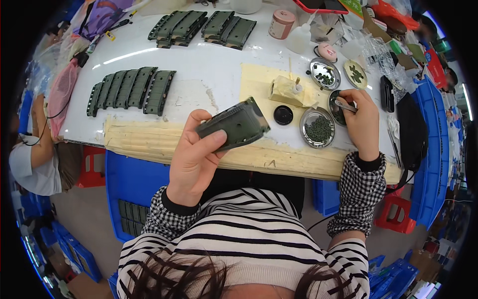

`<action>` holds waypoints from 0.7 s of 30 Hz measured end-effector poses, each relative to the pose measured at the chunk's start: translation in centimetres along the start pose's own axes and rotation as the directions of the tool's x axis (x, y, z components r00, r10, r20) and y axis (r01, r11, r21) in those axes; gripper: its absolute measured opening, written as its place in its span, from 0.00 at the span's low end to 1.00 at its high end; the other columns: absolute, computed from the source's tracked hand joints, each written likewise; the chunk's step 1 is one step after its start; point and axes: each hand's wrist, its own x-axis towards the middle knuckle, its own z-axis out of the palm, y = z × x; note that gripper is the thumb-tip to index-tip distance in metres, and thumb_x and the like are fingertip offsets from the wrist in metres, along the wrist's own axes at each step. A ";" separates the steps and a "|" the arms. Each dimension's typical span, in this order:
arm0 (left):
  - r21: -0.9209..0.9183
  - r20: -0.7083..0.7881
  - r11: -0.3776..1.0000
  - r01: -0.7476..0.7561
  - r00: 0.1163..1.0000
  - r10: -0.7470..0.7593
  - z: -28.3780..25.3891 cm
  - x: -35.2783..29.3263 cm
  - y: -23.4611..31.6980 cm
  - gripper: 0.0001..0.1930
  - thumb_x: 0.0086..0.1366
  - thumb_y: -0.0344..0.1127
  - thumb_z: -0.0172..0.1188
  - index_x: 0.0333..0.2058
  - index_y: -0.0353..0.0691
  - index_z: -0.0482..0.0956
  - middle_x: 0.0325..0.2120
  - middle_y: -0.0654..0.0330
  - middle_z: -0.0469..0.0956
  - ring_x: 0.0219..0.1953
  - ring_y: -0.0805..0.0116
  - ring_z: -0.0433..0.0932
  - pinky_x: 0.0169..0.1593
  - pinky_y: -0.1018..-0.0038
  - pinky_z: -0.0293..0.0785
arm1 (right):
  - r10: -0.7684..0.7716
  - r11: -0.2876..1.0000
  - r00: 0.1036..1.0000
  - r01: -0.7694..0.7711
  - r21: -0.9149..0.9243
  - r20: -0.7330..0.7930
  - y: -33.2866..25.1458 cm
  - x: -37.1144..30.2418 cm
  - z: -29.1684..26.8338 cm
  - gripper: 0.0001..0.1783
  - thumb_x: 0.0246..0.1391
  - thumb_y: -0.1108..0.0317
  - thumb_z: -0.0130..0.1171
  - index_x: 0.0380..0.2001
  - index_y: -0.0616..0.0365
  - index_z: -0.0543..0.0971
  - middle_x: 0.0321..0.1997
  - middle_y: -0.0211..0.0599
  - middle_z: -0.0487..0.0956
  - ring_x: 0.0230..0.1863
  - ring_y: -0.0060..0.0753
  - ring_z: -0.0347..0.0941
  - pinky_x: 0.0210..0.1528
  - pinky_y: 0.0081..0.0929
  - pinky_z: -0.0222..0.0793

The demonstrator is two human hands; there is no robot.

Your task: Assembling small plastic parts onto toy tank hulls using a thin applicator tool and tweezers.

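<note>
My left hand [191, 162] grips a dark green curved plastic casing [234, 124], tilted above the table's front edge, thumb on its face. Tweezers [347, 106] are pinched in my right hand [363, 122], their tip over a small round dish [329, 103]. My fingers partly cover that dish, and I cannot make out whether the tips hold anything. Just nearer stands a metal dish [302, 133] full of tiny green pieces [319, 128]. A round black lid or shallow cup [283, 115] lies between the casing and the dishes.
Several similar casings [127, 87] stand in a row at the left, with more stacks [179, 27] behind. A taped block [289, 91], another metal dish [312, 67], a yellowish plate [347, 72] and a squeeze bottle [298, 39] stand farther back. Another person [40, 159] sits at left.
</note>
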 end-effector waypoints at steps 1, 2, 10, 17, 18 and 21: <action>0.006 0.009 1.000 -0.016 1.000 0.016 -0.2 0.0 -0.1 0.18 0.62 0.21 0.54 0.49 0.42 0.66 0.47 0.53 0.74 0.48 0.64 0.77 0.52 0.71 0.77 | 0.030 0.999 0.999 -0.030 -0.011 0.013 -0.2 0.2 0.2 0.13 0.40 0.83 0.59 0.34 0.62 0.77 0.32 0.42 0.77 0.33 0.44 0.77 0.35 0.33 0.70; 0.011 0.019 0.999 -0.031 0.999 0.031 -0.2 0.0 -0.1 0.17 0.61 0.21 0.54 0.48 0.41 0.68 0.47 0.54 0.75 0.49 0.64 0.77 0.52 0.71 0.77 | 0.028 1.000 0.999 -0.028 -0.011 0.018 -0.3 0.3 0.3 0.13 0.40 0.83 0.59 0.34 0.62 0.77 0.32 0.42 0.77 0.33 0.44 0.77 0.35 0.33 0.70; -0.020 -0.015 0.999 0.032 0.999 -0.033 0.9 0.0 -0.9 0.17 0.61 0.20 0.55 0.49 0.37 0.68 0.48 0.55 0.75 0.51 0.65 0.76 0.58 0.69 0.73 | 0.010 1.000 0.999 -0.010 -0.012 0.031 0.0 0.2 0.3 0.10 0.42 0.82 0.58 0.32 0.64 0.76 0.31 0.43 0.77 0.32 0.43 0.76 0.35 0.31 0.69; 0.007 -0.011 1.000 0.007 1.000 -0.006 2.9 0.0 -0.9 0.21 0.62 0.20 0.56 0.54 0.33 0.65 0.47 0.53 0.75 0.48 0.69 0.76 0.51 0.73 0.77 | 0.031 0.999 0.997 -0.031 0.011 -0.068 -0.3 0.1 0.2 0.07 0.43 0.81 0.58 0.27 0.63 0.73 0.26 0.43 0.76 0.27 0.41 0.74 0.32 0.29 0.69; 0.043 0.009 0.999 0.010 1.000 -0.011 2.8 -0.1 -1.0 0.22 0.62 0.20 0.56 0.55 0.33 0.64 0.48 0.53 0.74 0.49 0.68 0.76 0.53 0.71 0.76 | 0.044 0.999 0.997 -0.043 0.014 -0.068 -0.5 0.1 0.1 0.07 0.43 0.81 0.59 0.27 0.63 0.72 0.26 0.42 0.76 0.26 0.39 0.73 0.30 0.29 0.68; 0.149 0.056 0.989 -0.013 0.998 0.004 1.9 -0.3 -1.5 0.25 0.62 0.21 0.55 0.57 0.34 0.62 0.51 0.53 0.72 0.52 0.68 0.74 0.57 0.66 0.74 | 0.076 0.997 0.995 -0.075 0.027 -0.063 -1.0 -0.1 -0.4 0.07 0.42 0.81 0.59 0.27 0.63 0.72 0.24 0.41 0.77 0.23 0.33 0.72 0.28 0.26 0.65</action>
